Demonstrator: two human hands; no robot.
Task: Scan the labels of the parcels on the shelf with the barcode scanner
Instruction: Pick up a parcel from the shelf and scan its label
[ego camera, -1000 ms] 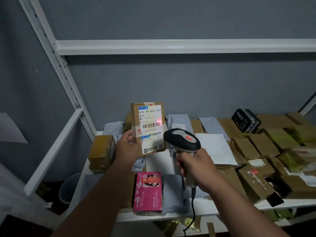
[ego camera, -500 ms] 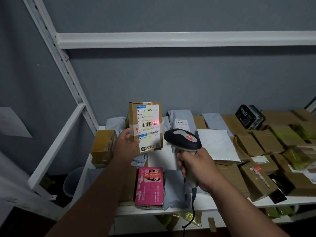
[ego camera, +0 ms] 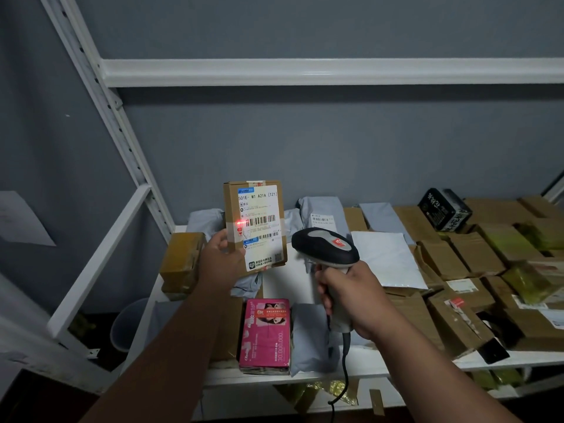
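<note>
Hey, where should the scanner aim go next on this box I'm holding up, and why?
Probably nudge the scanner slightly right: its red dot sits at the label's left edge, just short of the upper barcode on the cardboard box held upright by the left hand.

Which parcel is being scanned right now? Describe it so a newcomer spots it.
Start at the white shelf full of parcels. Above its left end, the left hand holds a brown box upright. Unlike the parcels lying flat, it is lifted, its white label faces the camera, and a red scanner dot sits on it.
</note>
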